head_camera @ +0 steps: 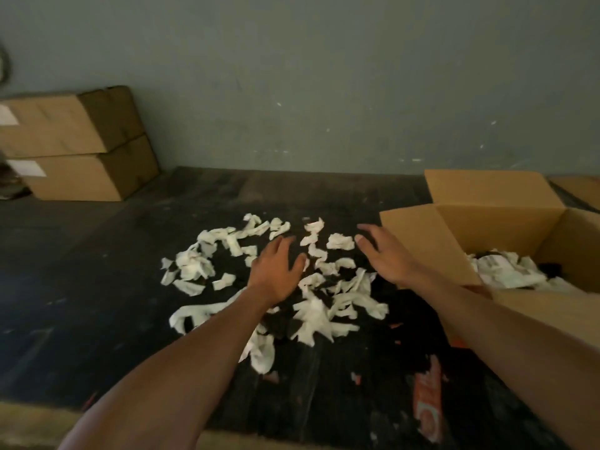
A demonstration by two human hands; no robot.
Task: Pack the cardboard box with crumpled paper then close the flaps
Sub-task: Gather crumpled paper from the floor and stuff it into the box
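paper scraps (311, 287) left of box (454, 241)

Dark surface (97, 303) with paper and boxes

Paper scraps (311, 306) lie mid-frame, an open box (454, 241) at right, two stacked boxes (74, 147) upper left, an orange wrapper (428, 401) lower right.

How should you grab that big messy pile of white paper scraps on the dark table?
Probably scoop it from both sides. The crumpled paper lies loose and spread out, so pinching gets only one scrap. The left hand and right hand already hover open over it; push the scraps inward together, then lift the bunch toward the open cardboard box on the right.
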